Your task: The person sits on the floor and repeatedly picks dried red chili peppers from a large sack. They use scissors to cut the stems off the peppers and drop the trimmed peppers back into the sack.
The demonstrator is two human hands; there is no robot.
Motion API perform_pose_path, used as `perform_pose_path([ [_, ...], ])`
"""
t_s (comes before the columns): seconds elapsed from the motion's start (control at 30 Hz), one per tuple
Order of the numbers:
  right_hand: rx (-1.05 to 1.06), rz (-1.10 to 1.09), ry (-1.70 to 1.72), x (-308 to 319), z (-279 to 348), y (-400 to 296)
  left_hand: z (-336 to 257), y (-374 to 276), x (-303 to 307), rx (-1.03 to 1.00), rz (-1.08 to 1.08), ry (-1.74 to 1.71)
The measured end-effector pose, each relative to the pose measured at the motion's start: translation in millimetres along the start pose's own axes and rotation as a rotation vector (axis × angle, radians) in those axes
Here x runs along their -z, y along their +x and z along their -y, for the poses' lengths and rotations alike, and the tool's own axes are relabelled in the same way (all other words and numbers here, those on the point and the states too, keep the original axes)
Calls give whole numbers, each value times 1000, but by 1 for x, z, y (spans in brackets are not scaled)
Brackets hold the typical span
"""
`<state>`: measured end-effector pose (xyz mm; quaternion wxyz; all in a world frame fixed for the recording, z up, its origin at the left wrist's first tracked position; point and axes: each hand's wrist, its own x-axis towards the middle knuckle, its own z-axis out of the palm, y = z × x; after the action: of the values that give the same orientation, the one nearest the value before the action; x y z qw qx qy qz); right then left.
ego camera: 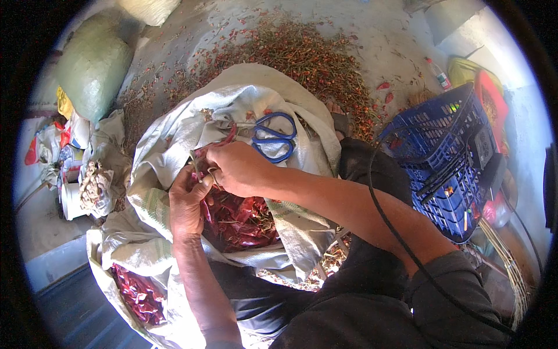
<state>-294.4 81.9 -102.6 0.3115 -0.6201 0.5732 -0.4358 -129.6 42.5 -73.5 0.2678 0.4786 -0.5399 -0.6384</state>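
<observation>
My left hand holds dried red chilli peppers by their stems, over the mouth of a white woven sack. Close against it, my right hand pinches at the stems; its fingertips are partly hidden. A long dried red chilli sticks out above the right hand. Below both hands, dark red dried chillies lie inside the woven sack. Scissors with blue handles rest on the sack's folded cloth, just beyond the right hand.
A second sack of chilli pieces stands at lower left. Stems and chilli scraps cover the floor ahead. Blue plastic baskets with black cables stand at right. A full green sack and a white bucket are at left.
</observation>
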Motion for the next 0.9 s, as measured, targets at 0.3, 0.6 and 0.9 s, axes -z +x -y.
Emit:
perform_pose_path([
  [0.3,-2,21,-8,7,-5,4,-3,0,0,36,-6,277],
  [0.6,-19,58,-66,19,4,7,-7,-7,-7,-77,41,455],
  [0.9,101,-167,-157,-3,0,-1,0,-4,-25,-6,27,140],
])
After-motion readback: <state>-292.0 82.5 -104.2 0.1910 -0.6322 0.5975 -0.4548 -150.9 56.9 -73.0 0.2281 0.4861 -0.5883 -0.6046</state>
